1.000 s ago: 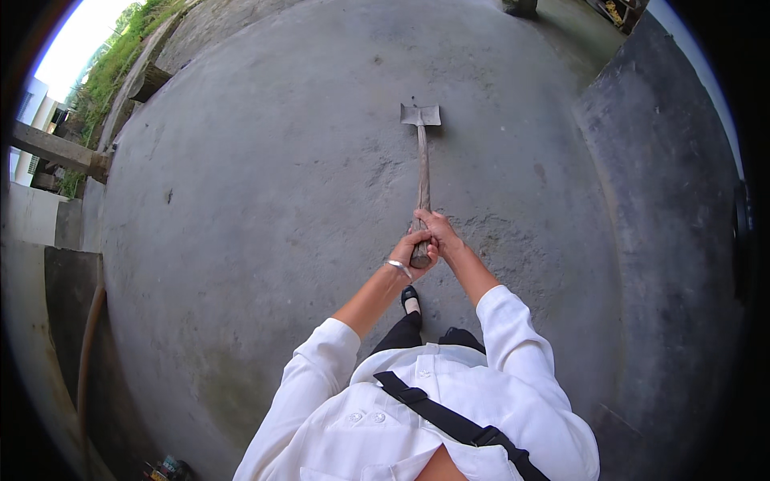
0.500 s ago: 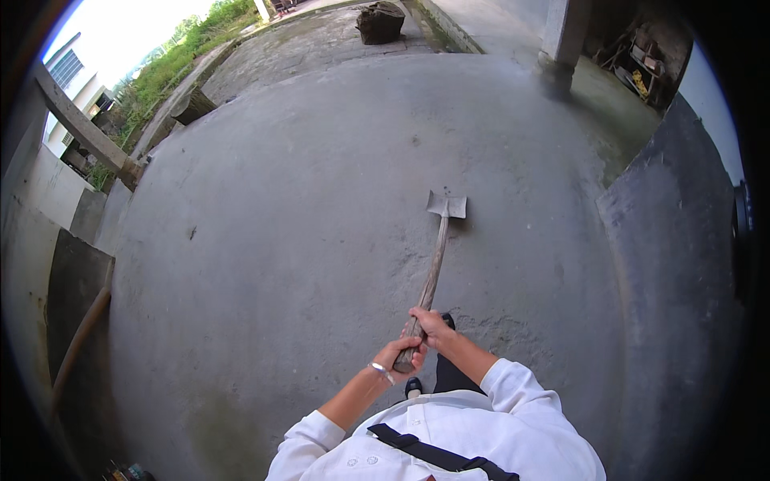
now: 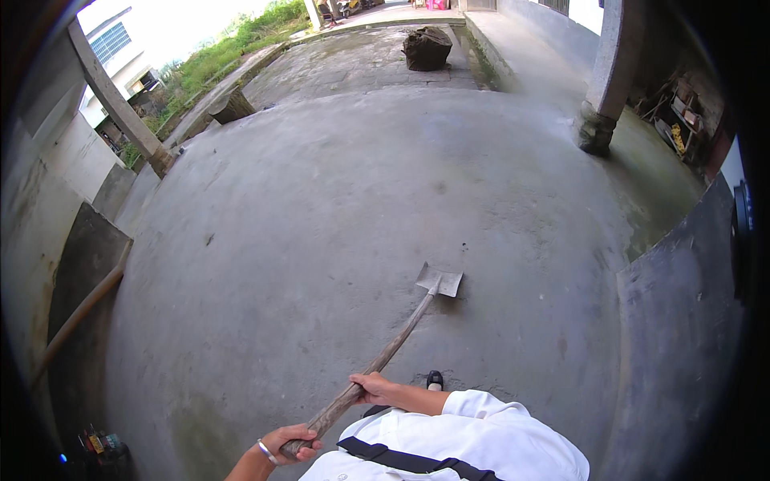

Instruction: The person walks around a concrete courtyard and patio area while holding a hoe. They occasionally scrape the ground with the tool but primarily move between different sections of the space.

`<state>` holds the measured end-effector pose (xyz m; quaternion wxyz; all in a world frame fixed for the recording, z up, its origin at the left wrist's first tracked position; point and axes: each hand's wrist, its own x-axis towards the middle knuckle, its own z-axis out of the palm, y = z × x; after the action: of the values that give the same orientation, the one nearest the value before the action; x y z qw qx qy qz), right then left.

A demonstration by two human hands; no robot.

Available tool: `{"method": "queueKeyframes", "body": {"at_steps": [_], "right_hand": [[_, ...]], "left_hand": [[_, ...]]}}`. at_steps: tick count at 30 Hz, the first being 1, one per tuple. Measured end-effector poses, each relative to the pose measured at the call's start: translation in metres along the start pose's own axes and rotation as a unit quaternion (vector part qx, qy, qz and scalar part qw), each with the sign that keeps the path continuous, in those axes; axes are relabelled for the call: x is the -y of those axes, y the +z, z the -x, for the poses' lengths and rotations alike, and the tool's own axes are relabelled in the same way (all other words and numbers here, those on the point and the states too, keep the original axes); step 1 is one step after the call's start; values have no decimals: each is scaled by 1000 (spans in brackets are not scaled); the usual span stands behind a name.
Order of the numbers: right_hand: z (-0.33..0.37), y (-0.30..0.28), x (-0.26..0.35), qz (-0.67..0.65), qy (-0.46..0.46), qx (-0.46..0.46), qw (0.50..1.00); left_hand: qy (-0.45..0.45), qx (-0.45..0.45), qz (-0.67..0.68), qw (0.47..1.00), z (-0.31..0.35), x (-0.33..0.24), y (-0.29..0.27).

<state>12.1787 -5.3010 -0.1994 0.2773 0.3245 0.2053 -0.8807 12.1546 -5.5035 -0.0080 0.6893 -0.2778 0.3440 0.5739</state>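
A shovel (image 3: 399, 340) with a worn wooden handle slants across in front of me, its grey metal blade away from my body, low over the concrete floor or on it; I cannot tell which. My left hand (image 3: 292, 442), with a silver bracelet at the wrist, is closed round the butt end of the handle. Farther up the shaft my right hand (image 3: 371, 390) grips it too, just in front of my white shirt. The hands are a short stretch of handle apart. One dark shoe (image 3: 435, 379) shows beside my right forearm.
Grey concrete floor (image 3: 321, 216) spreads ahead. A log stump (image 3: 427, 48) stands on far paving, another log (image 3: 231, 106) lies at the far left edge. A pillar (image 3: 607, 80) rises at the right, a slanting post (image 3: 120, 100) at the left. A wooden pole (image 3: 84, 309) leans by the left wall.
The shovel has come nearer to my body and tilts more to the left. My left hand has moved down and left, and my hands, close together before, are now farther apart.
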Motion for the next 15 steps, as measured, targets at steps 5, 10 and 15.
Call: {"method": "queueKeyframes", "body": {"at_steps": [5,10,15], "right_hand": [[-39,-3,32,78,-19,-42,996],[-92,-25,116,109,-44,-109,987],[-145,-36,217,131,-122,-209,961]], "left_hand": [[43,9,56,997,-23,-18,-8],[74,-6,7,997,-94,-93,1],[20,42,14,999,-161,-204,21]]}}
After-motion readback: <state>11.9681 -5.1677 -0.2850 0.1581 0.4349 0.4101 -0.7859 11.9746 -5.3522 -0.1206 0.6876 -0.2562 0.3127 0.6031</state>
